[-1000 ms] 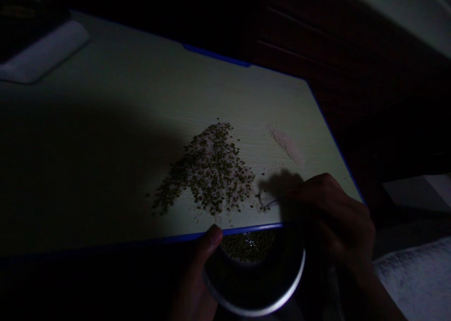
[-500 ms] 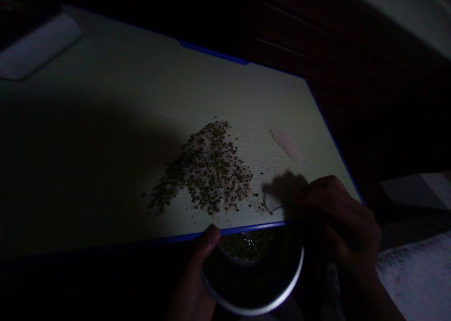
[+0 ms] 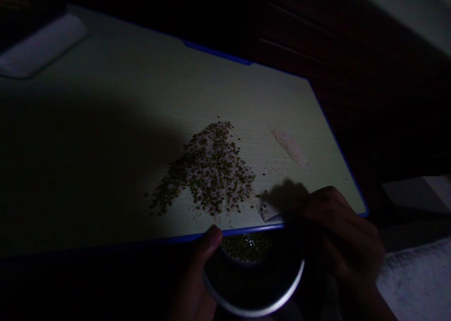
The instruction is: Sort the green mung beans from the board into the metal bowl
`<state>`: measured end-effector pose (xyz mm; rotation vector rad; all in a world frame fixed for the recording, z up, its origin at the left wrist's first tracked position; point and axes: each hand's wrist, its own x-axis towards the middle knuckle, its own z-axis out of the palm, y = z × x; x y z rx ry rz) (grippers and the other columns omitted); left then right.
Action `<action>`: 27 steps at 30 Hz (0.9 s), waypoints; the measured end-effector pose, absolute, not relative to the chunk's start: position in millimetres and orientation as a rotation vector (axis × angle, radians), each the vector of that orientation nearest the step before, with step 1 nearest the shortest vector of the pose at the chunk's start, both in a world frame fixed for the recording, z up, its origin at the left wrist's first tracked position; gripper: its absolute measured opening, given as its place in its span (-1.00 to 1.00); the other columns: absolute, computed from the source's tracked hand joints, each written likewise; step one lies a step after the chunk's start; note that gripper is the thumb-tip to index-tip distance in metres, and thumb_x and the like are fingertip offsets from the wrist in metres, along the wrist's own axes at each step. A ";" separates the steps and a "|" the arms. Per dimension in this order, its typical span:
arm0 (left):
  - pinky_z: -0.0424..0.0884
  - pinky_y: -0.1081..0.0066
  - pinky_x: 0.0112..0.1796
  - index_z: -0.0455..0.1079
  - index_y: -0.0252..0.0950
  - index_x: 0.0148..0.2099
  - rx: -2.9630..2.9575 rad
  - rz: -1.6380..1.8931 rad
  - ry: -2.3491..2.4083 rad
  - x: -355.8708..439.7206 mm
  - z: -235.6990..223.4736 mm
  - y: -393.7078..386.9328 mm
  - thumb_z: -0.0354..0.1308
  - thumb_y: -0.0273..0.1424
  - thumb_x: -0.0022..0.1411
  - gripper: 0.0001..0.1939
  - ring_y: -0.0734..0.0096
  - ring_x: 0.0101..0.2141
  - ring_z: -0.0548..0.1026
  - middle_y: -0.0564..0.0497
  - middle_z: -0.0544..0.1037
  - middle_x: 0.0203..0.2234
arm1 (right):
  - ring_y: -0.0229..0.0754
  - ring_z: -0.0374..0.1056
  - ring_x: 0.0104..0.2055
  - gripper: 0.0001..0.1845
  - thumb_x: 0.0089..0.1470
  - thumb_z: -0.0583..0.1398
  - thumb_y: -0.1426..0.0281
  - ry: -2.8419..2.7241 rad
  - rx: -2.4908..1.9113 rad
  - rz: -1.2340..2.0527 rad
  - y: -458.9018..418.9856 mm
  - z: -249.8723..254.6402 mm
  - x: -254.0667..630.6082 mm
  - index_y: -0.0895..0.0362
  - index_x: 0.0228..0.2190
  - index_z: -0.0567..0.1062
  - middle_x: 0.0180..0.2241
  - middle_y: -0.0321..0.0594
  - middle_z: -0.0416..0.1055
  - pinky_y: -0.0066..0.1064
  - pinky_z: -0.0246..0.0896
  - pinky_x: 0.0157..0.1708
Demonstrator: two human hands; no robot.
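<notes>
On the pale tabletop [image 3: 148, 81] lies a spread heap of green mung beans mixed with white rice-like grains [image 3: 214, 171]. My left hand [image 3: 200, 269] grips the side of a round metal bowl [image 3: 273, 307], its thumb at the blue table edge. The bowl is tucked against that edge, with green beans [image 3: 248, 248] in its bottom. My right hand [image 3: 338, 232] is closed on a thin, flat piece [image 3: 273, 217] at the table edge, beside a few stray beans and grains. Darkness and the fingers hide most of this piece, so its kind is unclear.
A narrow pile of pale grains [image 3: 287, 145] lies apart toward the table's right side. A white-sided box-like object [image 3: 44, 44] stands at the far left. Dark wooden furniture [image 3: 303, 34] rises behind the table, and a whitish fabric-like surface [image 3: 419, 283] is at lower right.
My right hand has drawn the thin piece closer to the near table edge, with a few beans and grains beside it. My left hand and the bowl have stayed put.
</notes>
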<state>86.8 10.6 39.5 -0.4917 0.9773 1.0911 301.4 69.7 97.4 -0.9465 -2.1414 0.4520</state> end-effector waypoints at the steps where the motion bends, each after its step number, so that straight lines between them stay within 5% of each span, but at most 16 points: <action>1: 0.35 0.01 0.23 0.47 -0.21 0.24 -0.501 1.089 0.976 87.3 40.2 11.2 0.32 -0.27 0.21 -0.45 -0.06 0.17 0.51 -0.11 0.70 0.01 | -0.08 0.42 -0.15 -0.54 0.12 0.14 0.66 -2.138 -0.969 0.421 69.7 96.1 300.5 0.13 0.01 0.56 -0.15 -0.14 0.58 -0.19 0.31 -0.22; 9: 0.38 0.07 0.22 0.40 -0.14 0.31 -0.537 1.143 1.035 89.0 45.4 14.4 0.34 -0.40 0.19 -0.38 0.03 0.15 0.53 -0.02 0.72 -0.03 | -0.07 0.46 -0.16 -0.65 0.15 0.18 0.53 -2.035 -1.350 0.163 90.7 95.7 305.1 0.00 -0.08 0.59 -0.16 -0.24 0.58 -0.25 0.30 -0.22; 27: 0.35 0.03 0.23 0.45 -0.16 0.26 -0.528 1.081 1.051 87.3 39.5 10.2 0.35 -0.30 0.19 -0.42 -0.03 0.16 0.52 -0.06 0.71 -0.01 | -0.06 0.44 -0.17 -0.70 0.15 0.17 0.54 -1.997 -1.086 0.412 77.2 99.3 314.3 0.11 -0.12 0.62 -0.22 -0.17 0.59 -0.17 0.28 -0.23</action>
